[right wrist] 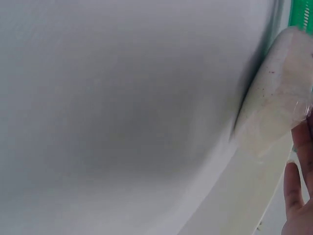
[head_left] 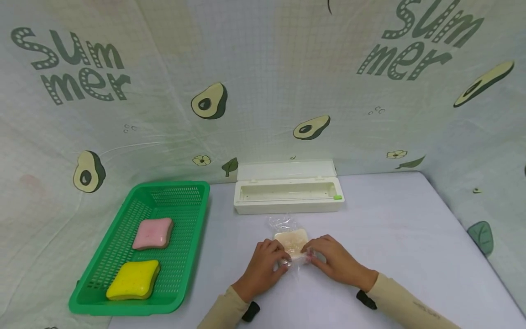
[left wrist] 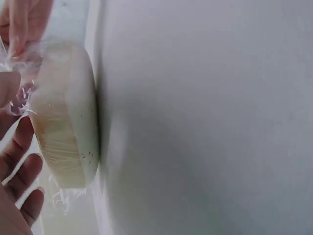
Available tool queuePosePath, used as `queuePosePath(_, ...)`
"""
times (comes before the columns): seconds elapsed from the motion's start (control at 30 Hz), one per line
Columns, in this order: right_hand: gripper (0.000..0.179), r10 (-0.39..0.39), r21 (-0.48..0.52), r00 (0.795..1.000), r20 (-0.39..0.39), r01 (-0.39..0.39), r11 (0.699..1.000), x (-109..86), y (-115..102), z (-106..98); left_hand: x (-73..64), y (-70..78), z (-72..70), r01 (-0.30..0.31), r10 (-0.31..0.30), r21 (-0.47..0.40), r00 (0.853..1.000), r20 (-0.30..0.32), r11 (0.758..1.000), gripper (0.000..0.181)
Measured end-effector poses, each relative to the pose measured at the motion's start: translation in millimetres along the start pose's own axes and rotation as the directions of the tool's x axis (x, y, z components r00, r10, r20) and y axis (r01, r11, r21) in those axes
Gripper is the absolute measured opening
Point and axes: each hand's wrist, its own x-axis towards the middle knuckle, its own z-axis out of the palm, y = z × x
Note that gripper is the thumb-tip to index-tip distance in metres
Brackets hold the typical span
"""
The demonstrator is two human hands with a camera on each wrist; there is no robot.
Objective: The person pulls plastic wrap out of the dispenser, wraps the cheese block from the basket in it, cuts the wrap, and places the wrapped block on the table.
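Note:
A cream soap-like bar [head_left: 291,241] lies on the table, partly covered by clear plastic film [head_left: 283,222] that sticks out beyond its far edge. At its near left side my left hand [head_left: 265,265] pinches a gathered bit of film between thumb and index finger. From the right, my right hand [head_left: 339,260] pinches film at the near right corner. Seen close in the left wrist view, the bar [left wrist: 61,117] has film stretched over its side, with small dark specks low on it. In the right wrist view only part of my right hand [right wrist: 301,171] shows beside the bar.
Behind the bar stands a long white box [head_left: 287,208] with its lid raised and a small green slider at its right end. A green basket [head_left: 189,256] at the left holds a pink bar [head_left: 152,233] and a yellow bar [head_left: 133,279]. A printed cloth hangs behind.

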Motion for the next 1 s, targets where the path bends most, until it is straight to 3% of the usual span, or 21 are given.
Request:
queuePosePath(0.13, 0.012, 0.118, 0.01, 0.993, -0.005, -0.118, 0.993, 2.2, -4, 3, -0.1, -0.3, -1.1, 0.115, -0.12, -0.164, 0.993, -0.02, 0.98, 0.008)
queuePosePath(0.27, 0.009, 0.24, 0.02, 0.971, -0.009, -0.239, 0.971, 6.7, -8, 7, 1.5, 0.1, -3.9, 0.254, -0.268, -0.292, 0.963, -0.009, 0.922, 0.011)
queuePosePath(0.4, 0.026, 0.325, 0.056, 0.945, -0.043, -0.323, 0.945, 11.7, -11, 10, 3.7, 0.7, -4.1, 0.326, -0.35, -0.323, 0.937, -0.018, 0.889, 0.015)
queuePosePath(0.5, 0.043, 0.343, 0.056, 0.935, -0.093, -0.339, 0.939, 16.0, -14, 13, 5.5, 2.6, -2.3, 0.356, -0.394, -0.366, 0.918, -0.032, 0.859, 0.015)
queuePosePath(0.57, 0.054, 0.3, -0.022, 0.944, -0.135, -0.306, 0.952, 19.0, -15, 15, 7.6, 4.5, -0.6, 0.374, -0.425, -0.412, 0.904, -0.037, 0.831, 0.015)
queuePosePath(0.63, 0.061, 0.207, -0.158, 0.962, -0.176, -0.235, 0.959, 21.8, -15, 17, 10.5, 6.4, 1.2, 0.389, -0.451, -0.441, 0.892, -0.042, 0.809, 0.013)
queuePosePath(0.73, 0.059, 0.016, -0.363, 0.98, -0.197, -0.088, 0.928, 24.5, -13, 20, 14.8, 8.1, 2.7, 0.417, -0.489, -0.447, 0.871, -0.052, 0.791, 0.007)
queuePosePath(0.83, 0.049, -0.151, -0.461, 0.978, -0.141, 0.069, 0.884, 23.7, -9, 21, 18.4, 8.2, 3.4, 0.456, -0.529, -0.409, 0.845, -0.08, 0.79, 0.019)
queuePosePath(0.87, 0.044, -0.193, -0.478, 0.975, -0.112, 0.117, 0.87, 23.0, -8, 21, 19.3, 8.2, 3.6, 0.468, -0.54, -0.389, 0.837, -0.094, 0.793, 0.023)
queuePosePath(0.93, 0.04, -0.248, -0.505, 0.967, -0.047, 0.192, 0.842, 21.0, -7, 19, 20.4, 8.1, 4.3, 0.468, -0.533, -0.327, 0.834, -0.146, 0.821, 0.028)
queuePosePath(0.97, 0.04, -0.258, -0.512, 0.966, -0.015, 0.214, 0.832, 20.0, -6, 18, 20.9, 8.4, 4.5, 0.459, -0.513, -0.273, 0.841, -0.171, 0.845, 0.029)
queuePosePath(1.0, 0.04, -0.256, -0.522, 0.967, 0.015, 0.226, 0.823, 19.0, -6, 17, 21.1, 8.4, 4.9, 0.435, -0.473, -0.208, 0.858, -0.199, 0.876, 0.03)
